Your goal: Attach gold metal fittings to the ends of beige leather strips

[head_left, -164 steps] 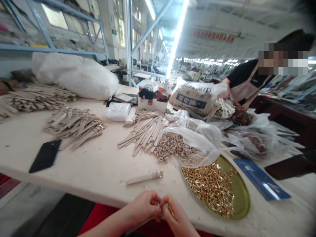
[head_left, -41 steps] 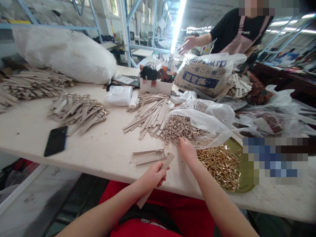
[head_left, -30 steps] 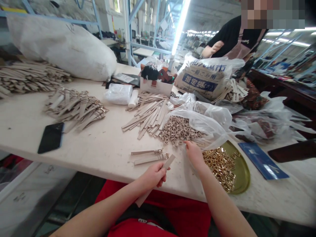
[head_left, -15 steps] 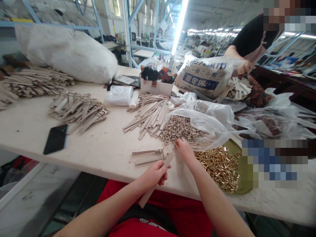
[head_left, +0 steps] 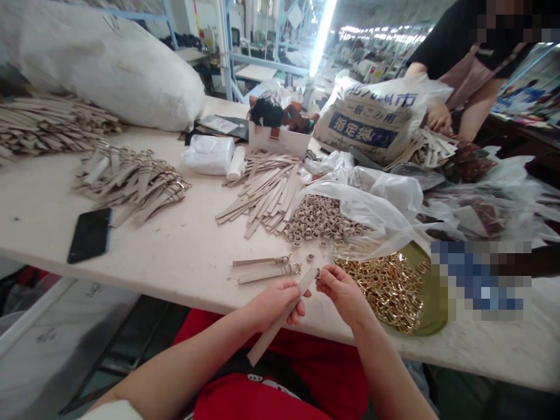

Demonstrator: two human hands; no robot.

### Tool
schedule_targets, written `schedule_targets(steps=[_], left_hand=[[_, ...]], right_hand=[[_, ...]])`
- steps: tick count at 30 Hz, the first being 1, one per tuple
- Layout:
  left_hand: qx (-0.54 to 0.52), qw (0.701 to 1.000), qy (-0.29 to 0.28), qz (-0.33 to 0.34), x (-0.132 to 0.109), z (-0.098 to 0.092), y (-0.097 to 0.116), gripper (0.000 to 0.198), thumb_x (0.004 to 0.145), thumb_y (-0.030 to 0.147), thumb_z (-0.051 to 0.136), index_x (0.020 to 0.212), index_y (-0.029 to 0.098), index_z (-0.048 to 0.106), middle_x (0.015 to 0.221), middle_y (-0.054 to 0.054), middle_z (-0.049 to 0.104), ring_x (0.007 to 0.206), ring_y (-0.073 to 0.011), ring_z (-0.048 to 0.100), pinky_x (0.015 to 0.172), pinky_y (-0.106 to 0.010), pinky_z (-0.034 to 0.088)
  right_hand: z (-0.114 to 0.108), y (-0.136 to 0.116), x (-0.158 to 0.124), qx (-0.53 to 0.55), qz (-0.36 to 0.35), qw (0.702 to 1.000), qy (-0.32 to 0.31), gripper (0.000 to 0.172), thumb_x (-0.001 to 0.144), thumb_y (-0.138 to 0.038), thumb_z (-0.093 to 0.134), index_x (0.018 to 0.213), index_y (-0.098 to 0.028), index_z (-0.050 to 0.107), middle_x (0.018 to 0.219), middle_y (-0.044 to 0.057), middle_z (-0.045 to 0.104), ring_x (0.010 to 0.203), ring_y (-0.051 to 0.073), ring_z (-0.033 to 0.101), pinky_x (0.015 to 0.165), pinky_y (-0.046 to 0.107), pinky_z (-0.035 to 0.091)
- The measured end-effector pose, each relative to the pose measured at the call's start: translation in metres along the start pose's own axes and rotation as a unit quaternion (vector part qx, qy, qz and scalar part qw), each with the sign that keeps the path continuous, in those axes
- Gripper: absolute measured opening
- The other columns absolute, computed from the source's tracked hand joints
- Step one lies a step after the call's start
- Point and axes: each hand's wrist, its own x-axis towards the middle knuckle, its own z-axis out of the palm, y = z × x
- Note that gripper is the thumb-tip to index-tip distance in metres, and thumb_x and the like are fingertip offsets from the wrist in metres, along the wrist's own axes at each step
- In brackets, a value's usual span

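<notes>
My left hand (head_left: 275, 303) is closed round a beige strap (head_left: 262, 343) that slants up to the right over the table's front edge. At the strap's upper tip, my right hand (head_left: 343, 291) pinches a small piece, probably a beige loop, too small to name surely. Two finished straps with gold buckles (head_left: 266, 268) lie just beyond my hands. A heap of beige loops (head_left: 319, 220) spills from a clear bag, and a gold tray (head_left: 426, 303) of gold buckles (head_left: 385, 289) sits to the right.
Loose beige straps (head_left: 265, 195) lie mid-table, with more strap piles (head_left: 131, 184) at left. A black phone (head_left: 90, 234) rests near the front edge. A big white sack (head_left: 109, 64), a printed bag (head_left: 376, 119) and plastic bags crowd the back. Another person (head_left: 472, 64) works at the far right.
My right hand has drawn back from the loop heap to the strap's tip, holding a small piece. The left hand keeps its strap. The other person now leans over the table's far side.
</notes>
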Motion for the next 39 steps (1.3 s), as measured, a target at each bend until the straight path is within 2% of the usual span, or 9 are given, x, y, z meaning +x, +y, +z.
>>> schedule_targets(steps=[4,8,11,16,24,30,33,36,39], left_hand=[[0.133,0.991,0.0,0.004,0.001,-0.006,-0.005,0.025,0.079,0.03,0.033,0.09,0.015,0.051,0.057,0.003,0.048,0.041,-0.0076,0.039,0.043,-0.018,0.03],[0.427,0.895,0.065,0.11,-0.003,-0.013,0.0,0.028,0.083,0.031,0.034,0.074,0.015,0.056,0.061,-0.001,0.052,0.056,-0.0129,0.045,0.052,-0.022,0.029],[0.496,0.858,0.052,0.121,-0.007,-0.014,0.007,0.033,0.085,0.033,0.033,0.075,0.016,0.059,0.068,-0.003,0.057,0.063,-0.0154,0.049,0.055,-0.023,0.029],[0.462,0.88,-0.015,0.108,-0.01,-0.01,0.011,0.036,0.088,0.035,0.029,0.085,0.017,0.06,0.067,0.0,0.057,0.063,-0.0141,0.05,0.055,-0.022,0.031],[0.554,0.82,0.077,0.121,-0.01,0.004,-0.002,0.039,0.089,0.044,0.023,0.088,0.019,0.053,0.075,-0.005,0.061,0.069,-0.0201,0.056,0.059,-0.027,0.035],[0.445,0.882,0.096,0.118,-0.01,0.01,-0.008,0.051,0.089,0.048,0.024,0.126,0.015,0.034,0.089,-0.008,0.063,0.085,-0.0222,0.058,0.073,-0.03,0.039],[0.398,0.903,0.076,0.145,-0.005,0.006,-0.008,0.049,0.088,0.049,0.027,0.123,0.017,0.041,0.088,-0.005,0.062,0.082,-0.019,0.056,0.072,-0.027,0.039],[0.35,0.918,0.079,0.166,-0.001,-0.001,-0.008,0.042,0.088,0.047,0.028,0.095,0.017,0.056,0.069,0.0,0.055,0.062,-0.0131,0.049,0.056,-0.022,0.035],[0.317,0.932,0.1,0.147,0.002,-0.004,-0.009,0.04,0.087,0.047,0.029,0.084,0.015,0.054,0.053,0.005,0.039,0.049,-0.01,0.036,0.047,-0.021,0.026]], right_hand=[[0.003,0.006,-0.005,0.01,0.028,1.0,-0.006,0.033,0.061,-0.039,0.071,0.086,-0.02,0.062,0.072,-0.002,0.059,0.061,0.009,0.054,0.063,0.026,0.046],[0.0,0.012,-0.01,-0.086,-0.02,0.996,-0.005,0.031,0.064,-0.039,0.069,0.086,-0.018,0.061,0.069,-0.002,0.06,0.06,0.01,0.053,0.063,0.026,0.043],[-0.001,0.015,-0.018,-0.122,-0.059,0.99,-0.027,0.027,0.067,-0.038,0.067,0.083,-0.017,0.061,0.061,-0.002,0.057,0.058,0.01,0.051,0.061,0.026,0.04],[-0.001,0.021,-0.025,-0.061,-0.031,0.997,-0.029,0.024,0.068,-0.036,0.067,0.082,-0.017,0.06,0.059,-0.003,0.057,0.057,0.01,0.05,0.059,0.024,0.038],[0.009,0.026,-0.035,-0.004,0.005,0.998,-0.055,0.023,0.068,-0.034,0.067,0.078,-0.015,0.059,0.056,-0.003,0.055,0.052,0.008,0.047,0.056,0.023,0.037],[0.025,0.028,-0.041,-0.03,-0.025,0.998,-0.059,0.028,0.068,-0.04,0.066,0.079,-0.016,0.057,0.057,-0.004,0.051,0.053,0.009,0.046,0.056,0.024,0.039],[0.017,0.027,-0.038,-0.119,-0.04,0.988,-0.087,0.03,0.074,-0.046,0.056,0.079,-0.017,0.056,0.058,-0.002,0.052,0.054,0.012,0.048,0.057,0.026,0.04],[-0.02,0.013,-0.031,-0.337,-0.133,0.932,0.013,0.026,0.08,-0.04,0.048,0.088,-0.017,0.056,0.071,0.003,0.057,0.064,0.015,0.053,0.063,0.029,0.042],[-0.064,-0.005,-0.02,-0.637,-0.19,0.729,0.16,0.016,0.082,-0.027,0.047,0.086,-0.016,0.058,0.087,0.009,0.058,0.077,0.02,0.054,0.071,0.032,0.039]])
